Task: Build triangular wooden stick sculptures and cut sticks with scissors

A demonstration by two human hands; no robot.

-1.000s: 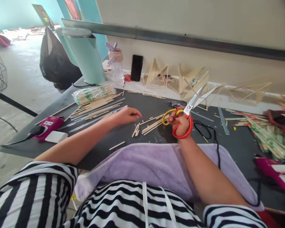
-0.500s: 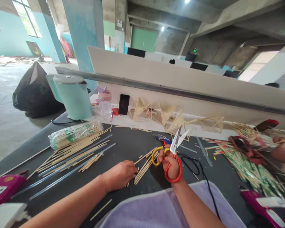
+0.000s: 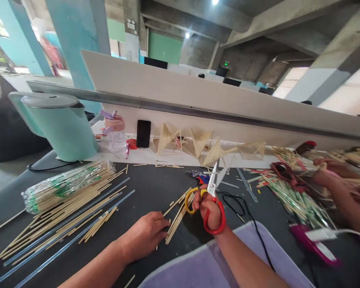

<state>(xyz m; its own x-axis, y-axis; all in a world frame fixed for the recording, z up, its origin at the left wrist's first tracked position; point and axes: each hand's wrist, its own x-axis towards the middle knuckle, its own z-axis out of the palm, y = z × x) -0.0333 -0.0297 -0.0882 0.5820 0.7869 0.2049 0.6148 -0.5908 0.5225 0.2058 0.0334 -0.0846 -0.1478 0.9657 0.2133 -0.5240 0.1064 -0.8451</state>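
Observation:
My right hand [image 3: 210, 208] is closed around scissors [image 3: 212, 186] with one red and one yellow handle; their blades point up and stand apart. Low over the dark table, my left hand [image 3: 147, 234] has its fingers bent together beside a small pile of thin wooden sticks [image 3: 177, 220]. Whether it grips a stick is hidden. More sticks [image 3: 75, 206] and clear glue sticks [image 3: 78, 236] lie to the left, below a plastic-wrapped bundle [image 3: 69, 186]. Stick structures [image 3: 201, 143] stand along the back.
A teal kettle [image 3: 60, 126], a bottle [image 3: 115, 132] and a phone [image 3: 143, 133] stand at the back left. A black cable [image 3: 252, 218] curls right of the scissors. Another person's hands [image 3: 328, 174] work at the far right, behind a magenta tool [image 3: 313, 244].
The camera view has shifted, bringing the kettle closer and more of the other person's arms into view. My hands keep nearly the same pose, scissors still in my right hand.

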